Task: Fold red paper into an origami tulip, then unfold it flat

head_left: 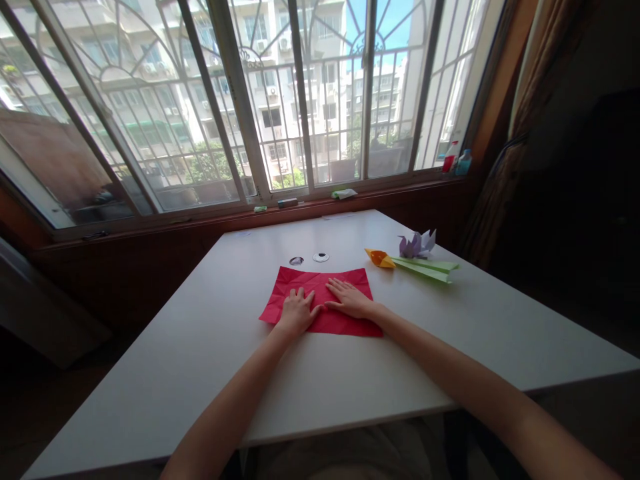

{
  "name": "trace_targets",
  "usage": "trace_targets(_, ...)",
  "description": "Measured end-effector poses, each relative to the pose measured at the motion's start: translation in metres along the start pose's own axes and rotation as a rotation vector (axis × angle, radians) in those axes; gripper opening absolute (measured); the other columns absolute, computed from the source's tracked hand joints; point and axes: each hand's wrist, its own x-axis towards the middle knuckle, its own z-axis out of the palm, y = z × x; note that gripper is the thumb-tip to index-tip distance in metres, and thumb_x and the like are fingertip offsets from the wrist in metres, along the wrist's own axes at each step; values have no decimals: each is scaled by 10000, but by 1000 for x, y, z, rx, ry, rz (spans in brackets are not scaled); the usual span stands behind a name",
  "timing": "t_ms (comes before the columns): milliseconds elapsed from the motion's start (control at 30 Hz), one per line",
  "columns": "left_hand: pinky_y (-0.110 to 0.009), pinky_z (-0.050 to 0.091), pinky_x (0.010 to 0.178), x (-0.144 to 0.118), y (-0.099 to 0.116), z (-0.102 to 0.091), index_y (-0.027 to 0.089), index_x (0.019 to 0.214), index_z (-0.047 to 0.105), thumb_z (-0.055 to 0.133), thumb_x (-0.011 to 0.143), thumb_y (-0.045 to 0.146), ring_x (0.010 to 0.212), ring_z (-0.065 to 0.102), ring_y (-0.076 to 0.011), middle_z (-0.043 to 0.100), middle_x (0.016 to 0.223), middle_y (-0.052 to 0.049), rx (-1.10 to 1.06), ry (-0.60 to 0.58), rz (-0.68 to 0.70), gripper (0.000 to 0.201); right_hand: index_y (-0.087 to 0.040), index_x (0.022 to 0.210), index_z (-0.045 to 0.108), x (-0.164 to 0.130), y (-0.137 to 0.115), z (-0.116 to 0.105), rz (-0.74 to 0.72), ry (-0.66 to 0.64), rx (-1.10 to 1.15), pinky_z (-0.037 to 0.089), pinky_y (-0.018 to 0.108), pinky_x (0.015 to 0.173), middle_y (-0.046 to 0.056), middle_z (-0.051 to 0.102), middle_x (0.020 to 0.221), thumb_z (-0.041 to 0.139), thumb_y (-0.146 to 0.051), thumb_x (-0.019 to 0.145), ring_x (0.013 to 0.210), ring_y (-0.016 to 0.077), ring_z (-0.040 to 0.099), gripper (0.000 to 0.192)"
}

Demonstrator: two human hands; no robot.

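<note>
A sheet of red paper [345, 325] with several crease lines lies spread on the white table [200, 333]. Its left corner lifts slightly off the tabletop. My left hand [297, 312] rests on the left half of the sheet, fingers apart and pointing away from me. On the right half lies my right hand [350, 299], flat, with its fingers stretched toward the upper left. The two thumbs come close together near the middle of the paper. Neither hand grips anything.
To the right are an orange folded-paper piece [381, 259], light green folded paper [425, 268] and purple paper flowers [417, 245]. Beyond the sheet are a round hole [297, 261] and a round cover [321, 257]. Small items and bottles [451, 157] line the windowsill.
</note>
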Motion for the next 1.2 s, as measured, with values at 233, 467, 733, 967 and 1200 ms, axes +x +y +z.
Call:
trace_targets(233, -337, 387, 728, -1, -5, -5, 161, 1091, 461, 242, 773, 601, 954, 447, -260, 509, 1046, -119, -78, -61, -4, 585, -99, 1271, 354, -2, 50, -12, 453, 202, -64, 215, 368, 1021, 140, 343, 1337, 360, -490, 815, 1247, 251, 277, 601)
trace_targets(467, -363, 372, 773, 0, -28, -11, 124, 1100, 461, 269, 761, 601, 1028, 431, -297, 484, 1140, -153, -50, -147, -120, 616, -130, 1190, 456, -5, 51, -13, 431, 394, -2, 367, 334, 919, 122, 549, 1145, 442, -301, 810, 1062, 232, 501, 417)
trace_targets(733, -345, 344, 829, 0, -39, -11, 137, 1037, 487, 294, 765, 586, 1038, 437, -279, 508, 1107, -140, -72, -153, -59, 560, -188, 1179, 479, -7, 15, -10, -56, 212, 67, 344, 277, 950, 50, 497, 1229, 390, -315, 829, 1132, 171, 445, 383)
trace_targets(967, -346, 364, 808, 2, -40, -12, 152, 1068, 460, 294, 753, 600, 1102, 393, -294, 454, 1198, -142, -103, -220, -97, 572, -115, 1252, 392, 7, 20, -2, 173, 114, -7, 228, 344, 1017, 119, 333, 1346, 339, -524, 809, 1256, 223, 265, 605)
trace_targets(1200, -351, 364, 813, 3, -40, -13, 159, 1082, 453, 310, 742, 604, 1119, 378, -301, 446, 1211, -139, -112, -222, -105, 577, -120, 1284, 342, 15, 28, -6, 263, 97, -41, 191, 344, 1026, 124, 305, 1361, 287, -628, 768, 1265, 236, 239, 726)
